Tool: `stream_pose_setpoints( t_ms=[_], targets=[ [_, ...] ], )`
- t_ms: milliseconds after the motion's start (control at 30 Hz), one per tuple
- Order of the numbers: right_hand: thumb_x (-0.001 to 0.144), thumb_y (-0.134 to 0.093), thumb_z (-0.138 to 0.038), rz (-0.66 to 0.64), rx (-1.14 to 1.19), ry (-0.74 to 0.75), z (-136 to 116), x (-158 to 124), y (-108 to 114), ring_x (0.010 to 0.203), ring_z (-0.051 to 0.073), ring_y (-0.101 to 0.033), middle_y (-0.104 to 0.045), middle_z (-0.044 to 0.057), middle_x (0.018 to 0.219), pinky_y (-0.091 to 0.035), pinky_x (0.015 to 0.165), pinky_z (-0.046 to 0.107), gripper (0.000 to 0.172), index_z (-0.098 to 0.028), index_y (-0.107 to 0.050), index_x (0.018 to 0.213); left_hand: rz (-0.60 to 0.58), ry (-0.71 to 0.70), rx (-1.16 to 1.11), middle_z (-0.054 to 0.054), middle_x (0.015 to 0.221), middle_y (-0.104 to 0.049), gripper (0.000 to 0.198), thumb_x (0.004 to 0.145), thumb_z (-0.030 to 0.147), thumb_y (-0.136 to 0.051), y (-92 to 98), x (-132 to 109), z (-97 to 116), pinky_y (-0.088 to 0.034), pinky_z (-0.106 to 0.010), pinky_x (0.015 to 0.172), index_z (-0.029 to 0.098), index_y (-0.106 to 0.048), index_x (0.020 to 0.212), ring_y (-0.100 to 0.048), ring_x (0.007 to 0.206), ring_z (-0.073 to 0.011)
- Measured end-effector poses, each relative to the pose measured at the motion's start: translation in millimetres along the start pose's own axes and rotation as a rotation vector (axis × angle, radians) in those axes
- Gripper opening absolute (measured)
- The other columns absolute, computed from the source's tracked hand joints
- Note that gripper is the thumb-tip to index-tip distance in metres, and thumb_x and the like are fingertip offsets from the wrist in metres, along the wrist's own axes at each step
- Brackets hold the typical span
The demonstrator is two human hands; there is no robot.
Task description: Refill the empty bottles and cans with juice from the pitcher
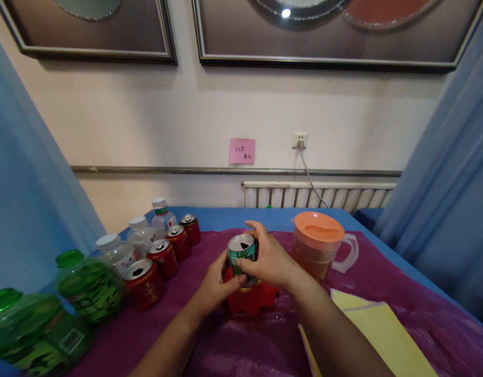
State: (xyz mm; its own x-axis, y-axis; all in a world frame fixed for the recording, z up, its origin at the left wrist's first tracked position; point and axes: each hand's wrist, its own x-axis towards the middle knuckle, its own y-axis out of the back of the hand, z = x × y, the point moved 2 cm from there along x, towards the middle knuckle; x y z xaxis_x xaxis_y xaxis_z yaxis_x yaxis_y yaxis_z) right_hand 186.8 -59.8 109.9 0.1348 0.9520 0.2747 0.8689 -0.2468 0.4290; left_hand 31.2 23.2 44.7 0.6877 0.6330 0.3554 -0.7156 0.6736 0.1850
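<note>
The right hand [275,262] grips a green can [239,253] above a red scalloped base [251,302]. The left hand [213,288] curls at the can's lower left, its fingers mostly hidden; whether it grips can or base, I cannot tell. Both hands obscure whether these touch. The left edge crops a green bottle [33,335]; the pink note's [242,151] handwriting is hard to read.

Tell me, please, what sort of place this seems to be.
It looks like a curtained-off indoor work area: light-blue fabric curtains hang on both sides, a white ribbed metal radiator runs along the pale flat wall, and glossy purple plastic sheeting covers much of a blue-topped table.
</note>
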Motion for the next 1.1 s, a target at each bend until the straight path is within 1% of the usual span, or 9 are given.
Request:
stream_pose_setpoints(
  t_ms=[200,300,367,500,567,667,800,900,1100],
  targets=[
    [0.08,-0.07,-0.028,-0.09,-0.15,0.009,7.8,2.2,-9.4,0.139,0.029,-0.05,-0.052,0.015,0.151,-0.038,0.116,0.047,0.079,-0.019,-0.039,0.152,0.132,0.058,0.101,-0.016,0.132,-0.069,0.071,0.075,0.052,-0.081,-1.0,-5.5,-11.8,-0.051,-0.046,0.107,0.013,-0.061,0.131,-0.065,0.121,-0.0351],
    [0.086,-0.066,-0.035,0.022,-0.283,0.019,7.8,3.0,-14.8,0.148,0.032,-0.038,-0.042,0.019,0.158,-0.032,0.12,0.051,0.073,-0.014,-0.041,0.151,0.27,0.082,0.262,-0.016,0.129,-0.071,0.076,0.07,0.054,-0.082,-3.0,-5.5,-16.6,-0.052,-0.046,0.105,0.014,-0.06,0.131,-0.066,0.119,-0.035],
    [0.089,-0.063,-0.039,0.086,-0.316,0.039,-0.6,-0.5,-14.6,0.147,0.032,-0.039,-0.042,0.02,0.157,-0.034,0.119,0.052,0.069,-0.013,-0.042,0.149,0.299,0.101,0.352,-0.014,0.125,-0.073,0.073,0.07,0.055,-0.08,-5.3,-5.2,-19.0,-0.054,-0.045,0.101,0.016,-0.062,0.129,-0.069,0.115,-0.0341],
    [0.092,-0.063,-0.04,0.149,-0.301,0.22,-28.5,-23.4,5.8,0.141,0.028,-0.047,-0.049,0.015,0.153,-0.04,0.116,0.049,0.055,-0.021,-0.049,0.142,0.24,0.122,0.552,-0.011,0.117,-0.076,0.059,0.074,0.049,-0.076,-9.7,-5.3,-20.6,-0.054,-0.046,0.096,0.019,-0.065,0.124,-0.07,0.106,-0.0332],
    [0.093,-0.062,-0.038,0.279,-0.284,0.347,-31.9,-41.3,29.2,0.137,0.027,-0.051,-0.053,0.012,0.148,-0.042,0.114,0.048,0.046,-0.024,-0.054,0.136,0.249,0.123,0.644,-0.012,0.122,-0.074,0.061,0.072,0.045,-0.078,-10.3,-6.1,-20.9,-0.051,-0.048,0.101,0.019,-0.064,0.126,-0.068,0.112,-0.0348],
    [0.094,-0.061,-0.037,0.649,-0.24,0.396,-3.1,-66.9,76.8,0.131,0.027,-0.055,-0.061,0.012,0.137,-0.042,0.11,0.048,0.035,-0.024,-0.06,0.127,0.259,0.126,0.72,-0.012,0.125,-0.073,0.062,0.072,0.043,-0.079,-11.4,-6.9,-22.9,-0.048,-0.049,0.105,0.02,-0.063,0.127,-0.066,0.116,-0.0349],
    [0.086,-0.065,-0.05,1.176,0.016,0.042,76.8,-82.6,138.0,0.107,0.023,-0.061,-0.066,0.007,0.117,-0.045,0.098,0.042,0.042,-0.021,-0.063,0.116,0.236,0.102,0.775,-0.01,0.123,-0.074,0.058,0.074,0.044,-0.075,-14.9,-4.8,-26.5,-0.041,-0.053,0.112,0.021,-0.062,0.126,-0.066,0.118,-0.0342],
    [0.08,-0.066,-0.06,1.196,0.071,-0.069,117.1,-79.9,156.7,0.097,0.022,-0.059,-0.066,0.005,0.104,-0.045,0.093,0.04,0.048,-0.019,-0.064,0.104,0.225,0.101,0.789,-0.01,0.124,-0.074,0.059,0.074,0.046,-0.074,-16.5,-2.0,-28.5,-0.038,-0.054,0.115,0.022,-0.061,0.127,-0.066,0.119,-0.0344],
    [0.077,-0.064,-0.077,0.913,0.185,-0.087,140.4,-74.7,142.0,0.062,0.013,-0.048,-0.053,-0.003,0.062,-0.041,0.062,0.029,0.059,-0.02,-0.055,0.064,0.2,0.116,0.792,-0.013,0.128,-0.072,0.065,0.075,0.05,-0.072,-17.0,0.4,-28.2,-0.037,-0.056,0.116,0.019,-0.059,0.131,-0.064,0.123,-0.0365]
  ],
)
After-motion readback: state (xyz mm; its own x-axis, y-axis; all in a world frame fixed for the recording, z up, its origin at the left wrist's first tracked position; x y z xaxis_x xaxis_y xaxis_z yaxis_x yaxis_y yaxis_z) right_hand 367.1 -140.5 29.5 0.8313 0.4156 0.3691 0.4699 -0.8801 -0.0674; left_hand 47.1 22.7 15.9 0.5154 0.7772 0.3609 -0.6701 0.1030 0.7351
